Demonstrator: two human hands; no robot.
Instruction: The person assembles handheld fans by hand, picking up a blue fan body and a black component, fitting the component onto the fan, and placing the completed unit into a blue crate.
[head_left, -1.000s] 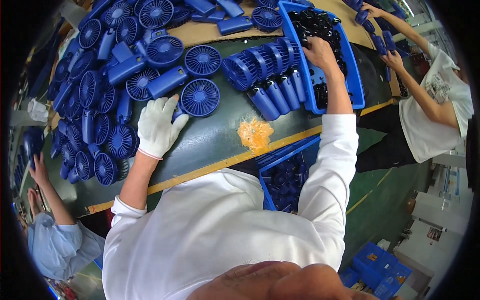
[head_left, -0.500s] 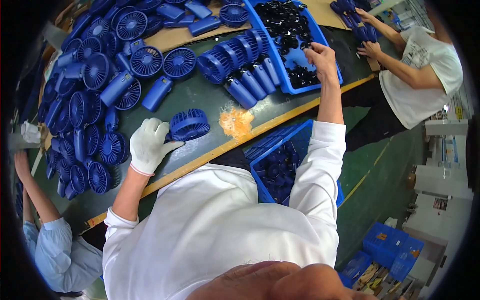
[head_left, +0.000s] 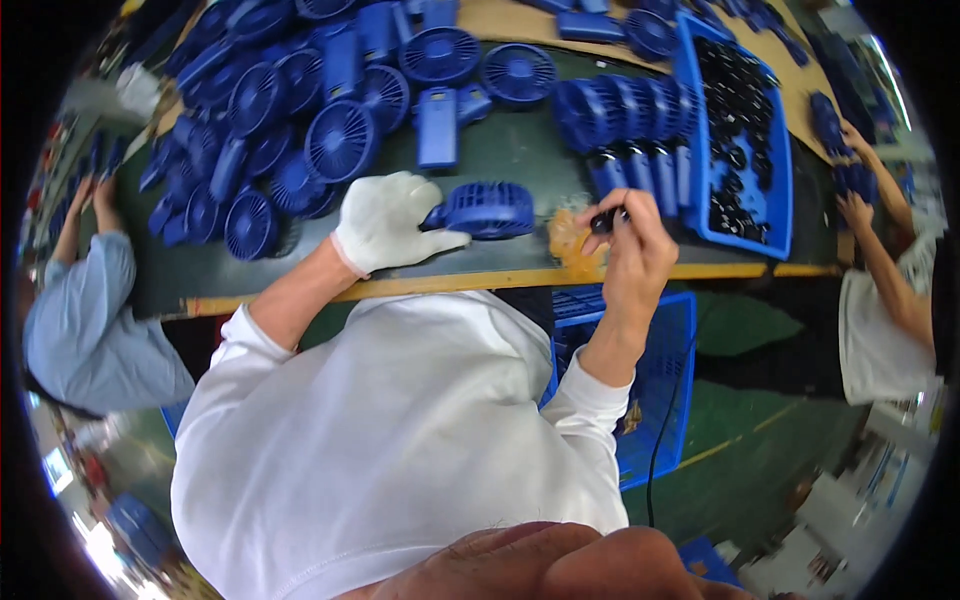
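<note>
My left hand (head_left: 390,225), in a white glove, is closed round the handle of a blue handheld fan (head_left: 489,211). The fan's round slatted head rests on its side on the green bench, near the front edge. Bare, my right hand (head_left: 637,250) pinches a small black plastic part (head_left: 606,220) between thumb and fingers, a little right of the fan. Just behind those fingers lies a crumpled orange, film-like clump (head_left: 568,238). Several more fans (head_left: 630,110) stand in a neat row beyond my right hand, black pieces showing at their handle ends.
A blue tray (head_left: 785,190) of loose black parts stands right of the row. Fans (head_left: 340,140) pile up at the back left. The bench has a wooden front edge (head_left: 430,283); a blue crate (head_left: 685,400) sits below it. Co-workers (head_left: 100,300) stand left and right (head_left: 890,300).
My right hand has come from the tray back toward the fan, now with a black part in its fingers. The left hand still grips the fan. The whole view has turned.
</note>
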